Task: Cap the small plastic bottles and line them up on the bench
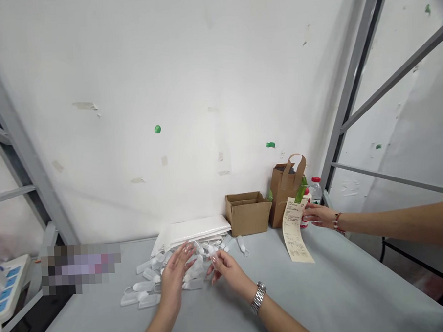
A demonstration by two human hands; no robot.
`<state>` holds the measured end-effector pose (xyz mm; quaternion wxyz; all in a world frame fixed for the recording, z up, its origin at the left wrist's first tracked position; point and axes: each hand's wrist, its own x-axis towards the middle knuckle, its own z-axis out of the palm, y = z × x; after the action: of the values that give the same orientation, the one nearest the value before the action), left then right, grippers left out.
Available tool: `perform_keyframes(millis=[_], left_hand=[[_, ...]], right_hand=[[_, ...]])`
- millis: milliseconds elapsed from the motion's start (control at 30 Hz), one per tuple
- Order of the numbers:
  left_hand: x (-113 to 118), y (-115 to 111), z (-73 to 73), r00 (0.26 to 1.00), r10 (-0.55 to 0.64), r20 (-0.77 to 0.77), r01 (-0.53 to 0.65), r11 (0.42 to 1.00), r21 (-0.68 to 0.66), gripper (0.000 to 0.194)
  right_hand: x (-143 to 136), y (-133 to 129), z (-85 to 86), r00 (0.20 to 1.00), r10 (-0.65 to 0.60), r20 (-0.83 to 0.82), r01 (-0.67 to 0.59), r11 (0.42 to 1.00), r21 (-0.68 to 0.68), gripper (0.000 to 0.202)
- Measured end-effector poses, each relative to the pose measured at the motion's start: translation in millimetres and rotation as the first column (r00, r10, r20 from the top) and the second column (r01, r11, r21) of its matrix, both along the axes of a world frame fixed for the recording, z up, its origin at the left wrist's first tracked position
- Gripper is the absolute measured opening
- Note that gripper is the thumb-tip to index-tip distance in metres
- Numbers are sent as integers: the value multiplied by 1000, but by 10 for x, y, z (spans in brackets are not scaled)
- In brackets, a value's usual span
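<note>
My right hand (228,272), with a metal watch at its wrist, pinches a small translucent plastic tube (212,254) between thumb and fingers. To its left, my left hand (177,269) hovers over the pile with its fingers stretched out, and nothing shows in its grasp. Under and around both hands lie several similar translucent plastic pieces (144,286), some with a loop at one end. One loose piece (241,245) rests a little apart, toward the box. My hands hide part of the pile.
Behind the pile lie white flat envelopes (195,229) and a brown cardboard box (249,218). A paper bag (280,202) bears a long receipt (293,229); another person's hand (321,215) reaches beside it, near bottles (315,191). A power strip (10,288) is at left.
</note>
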<state>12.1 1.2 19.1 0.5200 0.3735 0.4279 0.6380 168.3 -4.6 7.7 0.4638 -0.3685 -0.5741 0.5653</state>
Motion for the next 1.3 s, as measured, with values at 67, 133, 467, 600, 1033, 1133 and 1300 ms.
perform_keyframes(millis=[67, 133, 467, 600, 1033, 1133, 1300], left_hand=[[-3, -5, 26, 995, -16, -101, 21, 999, 49, 47], [6, -9, 44, 971, -98, -216, 111, 993, 49, 43], [30, -72, 58, 883, -342, -320, 353, 935, -27, 35], [27, -93, 68, 867, -362, -343, 372, 927, -37, 30], [48, -89, 125, 899, -305, -314, 316, 949, -17, 34], [59, -77, 128, 888, -293, -355, 313, 950, -1, 35], [51, -67, 129, 891, -256, -376, 278, 961, 5, 36]], right_hand=[[7, -8, 10, 1000, 10, -6, -10, 1000, -6, 47], [0, -33, 22, 997, 63, -36, -64, 998, -29, 47], [-75, -116, 1, 914, 311, -259, -357, 921, -156, 49], [-109, -87, -98, 975, 197, -98, -206, 975, -82, 44], [-109, -91, -1, 996, 86, -8, -86, 995, -44, 45], [-106, -89, -24, 1000, 14, -20, -15, 999, -48, 44], [-95, -108, 21, 988, 86, -127, -101, 989, -112, 44]])
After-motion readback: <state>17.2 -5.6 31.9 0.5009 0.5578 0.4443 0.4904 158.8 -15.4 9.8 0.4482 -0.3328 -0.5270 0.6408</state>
